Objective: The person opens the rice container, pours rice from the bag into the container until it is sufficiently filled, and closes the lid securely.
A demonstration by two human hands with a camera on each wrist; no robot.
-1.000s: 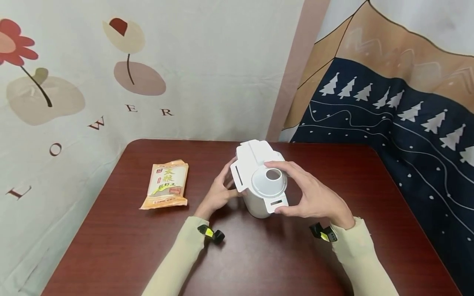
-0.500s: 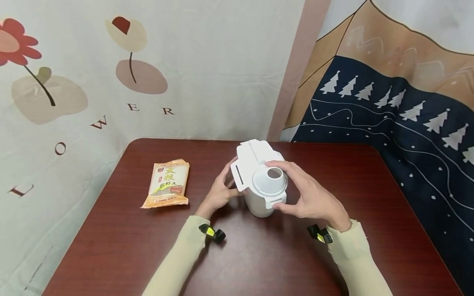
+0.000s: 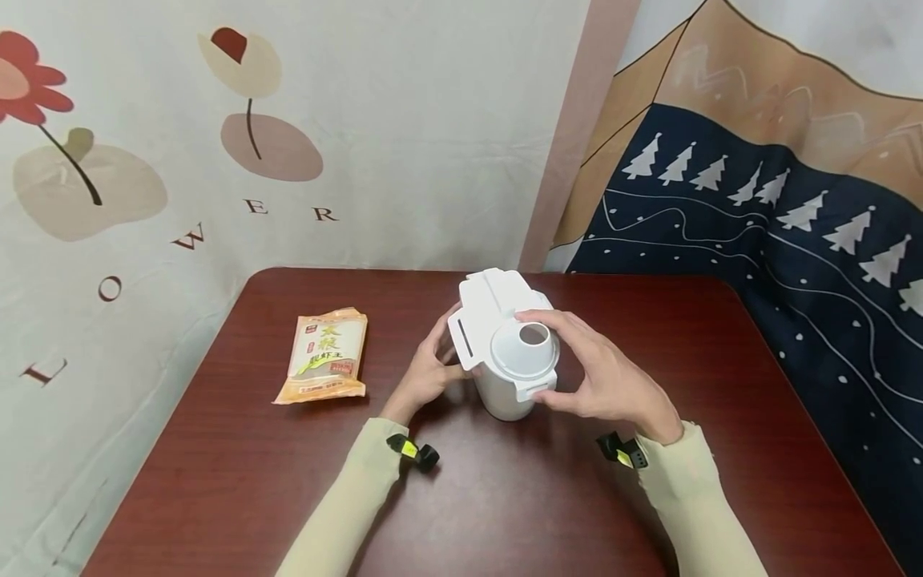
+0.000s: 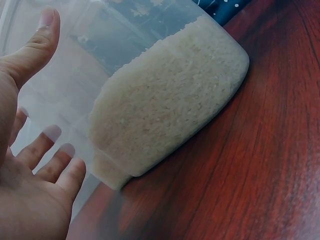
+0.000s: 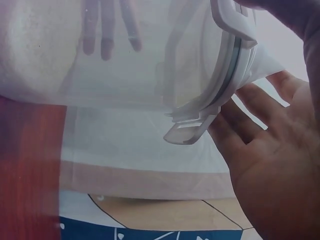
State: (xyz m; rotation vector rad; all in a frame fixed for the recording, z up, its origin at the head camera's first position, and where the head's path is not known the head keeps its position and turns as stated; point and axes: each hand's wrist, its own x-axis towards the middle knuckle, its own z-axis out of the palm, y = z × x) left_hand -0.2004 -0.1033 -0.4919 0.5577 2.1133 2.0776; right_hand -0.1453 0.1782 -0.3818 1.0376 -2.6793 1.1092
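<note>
A clear plastic storage container [image 3: 504,403] stands upright on the table, its white lid [image 3: 486,306] on top with a round spout [image 3: 525,357]. Rice [image 4: 165,95] fills the lower part, seen through the wall in the left wrist view. My left hand [image 3: 427,377] touches the container's left side, fingers spread and fairly straight. My right hand [image 3: 616,385] grips the lid around the spout, thumb on the near latch [image 3: 536,389], index finger on the lid's top. That latch is folded down; the left latch [image 3: 461,340] sticks out. Another latch [image 5: 187,132] hangs outward in the right wrist view.
A sealed orange-and-white food packet [image 3: 324,357] lies flat at the left of the dark red-brown table [image 3: 497,497]. Printed cloth [image 3: 404,144] hangs behind the table's back edge, and navy cloth [image 3: 721,224] hangs along the right.
The near latch, sticking out one second ago, has been folded down under my right thumb. My left hand and the container have stayed in place.
</note>
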